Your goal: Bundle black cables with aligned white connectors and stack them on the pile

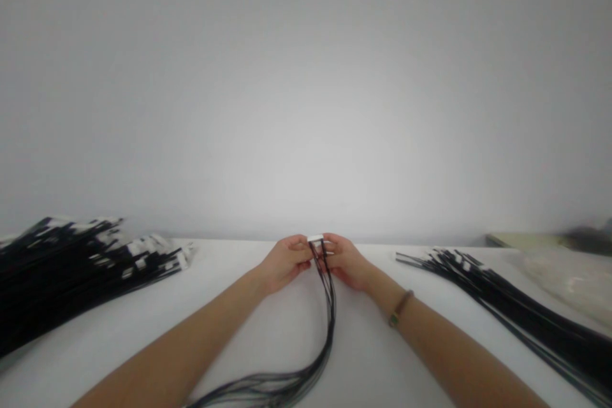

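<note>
Near the table's far edge, my left hand (285, 262) and my right hand (345, 261) pinch a small white connector (315, 238) between them, one at each end. Several thin dark wires (329, 319) hang from the connector, pass between my forearms and curve down to the left along the white table. Some fingers of both hands lie behind or beside the wires. The fine detail of the connector is blurred.
A large pile of black cables with white connectors (95, 268) lies at the left. Another bundle of black cables (516, 306) runs along the right side of the white table (382, 357). Clear plastic bags (568, 277) are at the far right. A grey wall stands behind.
</note>
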`<control>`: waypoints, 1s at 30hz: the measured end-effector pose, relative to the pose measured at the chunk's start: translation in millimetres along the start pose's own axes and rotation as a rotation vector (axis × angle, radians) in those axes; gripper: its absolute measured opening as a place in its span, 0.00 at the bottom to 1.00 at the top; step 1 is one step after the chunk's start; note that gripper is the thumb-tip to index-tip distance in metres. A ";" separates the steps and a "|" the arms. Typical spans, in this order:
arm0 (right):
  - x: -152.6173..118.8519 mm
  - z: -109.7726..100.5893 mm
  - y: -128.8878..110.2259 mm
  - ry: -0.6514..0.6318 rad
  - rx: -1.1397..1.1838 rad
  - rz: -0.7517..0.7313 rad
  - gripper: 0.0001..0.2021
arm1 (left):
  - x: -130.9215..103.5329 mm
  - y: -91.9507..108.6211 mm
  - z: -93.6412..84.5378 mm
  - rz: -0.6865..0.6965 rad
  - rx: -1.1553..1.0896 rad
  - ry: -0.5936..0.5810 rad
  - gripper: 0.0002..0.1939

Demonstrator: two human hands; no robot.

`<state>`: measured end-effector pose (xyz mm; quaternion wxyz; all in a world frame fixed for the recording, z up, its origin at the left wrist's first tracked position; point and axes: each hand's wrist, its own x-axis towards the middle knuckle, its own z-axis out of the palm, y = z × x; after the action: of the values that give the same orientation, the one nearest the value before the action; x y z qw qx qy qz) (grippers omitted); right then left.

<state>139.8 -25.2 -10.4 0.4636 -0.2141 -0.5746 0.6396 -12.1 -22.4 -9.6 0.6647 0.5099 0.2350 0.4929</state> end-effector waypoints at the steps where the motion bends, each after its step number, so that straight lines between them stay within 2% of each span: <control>1: 0.0 0.7 0.5 0.005 -0.028 0.000 0.20 | 0.2 -0.2 -0.5 0.000 0.005 0.002 0.09; 8: 1.3 3.3 2.0 0.052 -0.221 0.067 0.20 | 0.1 -1.3 1.0 0.002 0.003 -0.020 0.09; 12: 0.4 4.3 -2.1 0.024 -0.262 0.074 0.21 | 0.3 5.0 2.0 -0.021 0.051 -0.008 0.09; 15: -0.7 10.6 -7.2 -0.036 -0.281 0.111 0.21 | -2.8 21.6 0.9 -0.070 0.142 0.011 0.16; 17: -1.8 16.2 -10.3 -0.083 -0.297 0.144 0.16 | -6.1 37.6 -0.5 -0.134 0.211 -0.025 0.24; 20: -4.3 23.0 -13.0 -0.122 -0.290 0.159 0.09 | -9.3 62.0 -4.5 -0.147 0.253 -0.061 0.26; 23: -7.9 26.9 -12.2 -0.147 -0.230 0.185 0.09 | -8.4 77.8 -14.4 -0.093 0.287 0.021 0.23; 27: -14.7 36.8 -9.1 -0.315 -0.151 0.281 0.10 | -4.5 78.7 -40.0 -0.067 0.296 0.166 0.15; 30: -20.8 50.4 -8.9 -0.480 -0.124 0.362 0.09 | -3.3 72.7 -64.6 0.000 0.138 0.383 0.10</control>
<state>112.2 -70.5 5.0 0.1791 -0.1840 -0.6582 0.7077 -96.3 3.1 32.0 0.5714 0.4513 0.3902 0.5635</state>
